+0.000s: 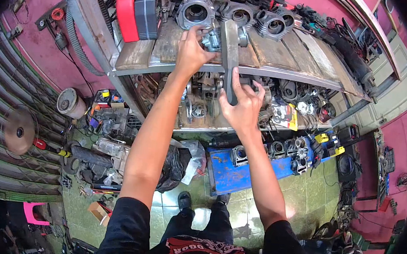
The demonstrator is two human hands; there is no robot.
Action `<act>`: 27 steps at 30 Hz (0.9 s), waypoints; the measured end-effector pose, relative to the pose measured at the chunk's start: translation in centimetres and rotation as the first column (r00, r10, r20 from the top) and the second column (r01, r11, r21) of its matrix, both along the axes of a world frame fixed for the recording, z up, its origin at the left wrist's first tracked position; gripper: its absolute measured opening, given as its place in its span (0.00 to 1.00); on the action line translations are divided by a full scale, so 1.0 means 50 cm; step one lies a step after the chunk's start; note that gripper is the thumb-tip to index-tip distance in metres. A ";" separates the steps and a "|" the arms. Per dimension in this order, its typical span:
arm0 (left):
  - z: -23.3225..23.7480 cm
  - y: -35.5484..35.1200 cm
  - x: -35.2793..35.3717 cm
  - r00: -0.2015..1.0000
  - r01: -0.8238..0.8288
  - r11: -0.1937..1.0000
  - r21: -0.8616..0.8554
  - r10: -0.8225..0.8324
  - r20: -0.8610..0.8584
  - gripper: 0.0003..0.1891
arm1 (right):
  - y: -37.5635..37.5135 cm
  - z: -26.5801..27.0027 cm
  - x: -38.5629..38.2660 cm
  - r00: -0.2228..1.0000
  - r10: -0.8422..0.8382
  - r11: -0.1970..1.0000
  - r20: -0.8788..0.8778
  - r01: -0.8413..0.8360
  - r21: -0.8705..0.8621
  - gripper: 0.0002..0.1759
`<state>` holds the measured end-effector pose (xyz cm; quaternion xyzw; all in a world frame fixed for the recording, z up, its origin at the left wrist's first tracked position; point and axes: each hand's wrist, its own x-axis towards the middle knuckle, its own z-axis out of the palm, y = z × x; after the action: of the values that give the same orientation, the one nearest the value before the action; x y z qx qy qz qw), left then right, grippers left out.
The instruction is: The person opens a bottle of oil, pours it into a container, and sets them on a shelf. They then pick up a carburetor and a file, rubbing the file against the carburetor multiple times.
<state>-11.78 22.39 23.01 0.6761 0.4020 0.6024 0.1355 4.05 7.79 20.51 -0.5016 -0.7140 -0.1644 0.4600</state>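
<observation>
Above the wooden shelf, my left hand (191, 52) has its fingers and thumb around a small bluish-grey metal engine part (212, 40). Part of that piece is hidden behind my fingers and the bar beside it. My right hand (245, 104) grips the lower end of a long grey rectangular bar (229, 49), thumb on its left side and forefinger along its right. The bar points away from me across the shelf's front edge. Just behind my left fingers stands an engine cylinder (195, 13) with a round bore.
More cylinders (272, 24) line the wooden shelf (275, 53), with a red-and-grey box (146, 13) at its left. A lower shelf (204, 122) holds many metal parts. Below, a blue bench (228, 173) carries several engine parts. A fan (19, 131) stands left.
</observation>
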 end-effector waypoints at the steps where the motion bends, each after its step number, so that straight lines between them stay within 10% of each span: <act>1: 0.000 0.000 -0.003 1.000 -0.003 0.998 0.058 0.004 -0.015 0.41 | -0.001 0.004 -0.007 1.000 -0.009 0.999 -0.012 0.008 -0.036 0.40; 12: -0.008 0.000 0.008 0.934 -0.167 0.978 0.127 0.198 -0.297 0.42 | 0.010 0.099 -0.053 0.982 -0.186 0.969 0.015 0.186 -0.165 0.37; 27: -0.034 0.009 0.015 0.942 -0.153 0.916 0.370 0.248 -0.226 0.31 | 0.047 0.237 -0.100 0.915 -0.273 0.902 -0.296 0.136 -0.410 0.34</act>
<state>-11.03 22.85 21.31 0.7192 0.3717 0.5777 -0.1047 -0.94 10.16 32.37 -0.6756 -0.5821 0.0202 0.4520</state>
